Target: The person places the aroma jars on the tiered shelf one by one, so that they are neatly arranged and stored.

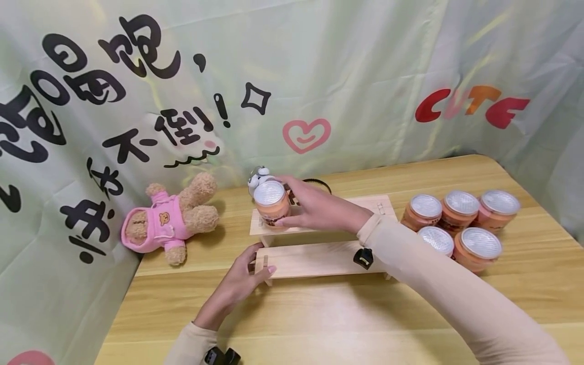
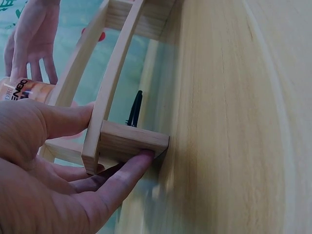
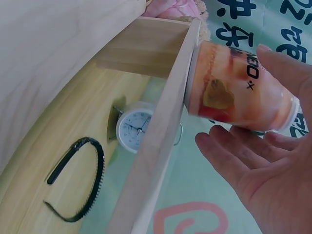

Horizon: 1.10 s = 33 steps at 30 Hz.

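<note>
An orange-labelled can with a silver lid stands on the left end of the upper step of a pale wooden two-step rack. My right hand is beside this can, thumb in front and fingers behind. In the right wrist view the fingers are spread, with a gap between them and the can's side. My left hand grips the left end of the lower step, its thumb on the top board. In the left wrist view a finger of that hand presses the rack's end support.
Several similar cans stand in a group right of the rack. A teddy bear in a pink hoodie lies at the left. Behind the rack are a white alarm clock and a black headband. A printed curtain backs the table.
</note>
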Motion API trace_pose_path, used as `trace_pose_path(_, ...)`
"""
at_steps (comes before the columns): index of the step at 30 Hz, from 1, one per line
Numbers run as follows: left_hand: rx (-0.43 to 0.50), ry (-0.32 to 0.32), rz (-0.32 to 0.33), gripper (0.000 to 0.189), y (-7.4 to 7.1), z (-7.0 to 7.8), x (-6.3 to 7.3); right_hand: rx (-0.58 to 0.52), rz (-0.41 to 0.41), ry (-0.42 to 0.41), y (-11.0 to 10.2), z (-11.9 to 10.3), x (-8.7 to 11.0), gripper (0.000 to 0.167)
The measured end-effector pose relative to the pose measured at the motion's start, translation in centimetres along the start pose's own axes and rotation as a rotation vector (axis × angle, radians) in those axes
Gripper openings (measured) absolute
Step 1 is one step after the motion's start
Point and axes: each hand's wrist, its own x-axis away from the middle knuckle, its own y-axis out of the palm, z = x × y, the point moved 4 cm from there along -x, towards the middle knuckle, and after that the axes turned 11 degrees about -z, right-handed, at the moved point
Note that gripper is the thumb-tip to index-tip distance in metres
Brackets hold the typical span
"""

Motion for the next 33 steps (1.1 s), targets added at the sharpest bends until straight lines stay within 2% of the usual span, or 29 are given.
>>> trace_pose_path(9, 0.005, -0.011, 0.001, 0.064, -0.1, -0.1, 0.1, 0.021, 0.004, 0.081, -1.1, -0.1, 4.0, 0.083)
trace_pose_path(13, 0.019, -0.008, 0.007, 0.064, 0.0, -0.1, 0.1, 0.038, 0.035, 0.083, -1.7, -0.2, 6.0, 0.082)
trace_pose_path(19, 0.026, -0.005, 0.010, 0.062, 0.1, -0.1, 0.0, 0.025, 0.089, 0.144, -2.8, 0.2, 10.0, 0.086)
trace_pose_path(24, 0.017, -0.005, 0.001, 0.062, 0.1, 0.0, -0.1, 0.034, 0.147, 0.161, -3.7, 0.6, 13.7, 0.083)
trace_pose_path(27, 0.016, -0.005, -0.001, 0.062, 0.1, 0.1, -0.1, 0.036, 0.193, 0.200, -4.1, 1.0, 16.1, 0.082)
trace_pose_path(30, 0.021, -0.008, -0.002, 0.062, 0.1, 0.0, 0.0, 0.049, 0.253, 0.237, -4.5, 1.5, 18.5, 0.083)
trace_pose_path(33, 0.020, -0.009, -0.001, 0.062, 0.2, 0.0, 0.0, 0.083, 0.321, 0.233, -4.9, 2.2, 20.6, 0.086)
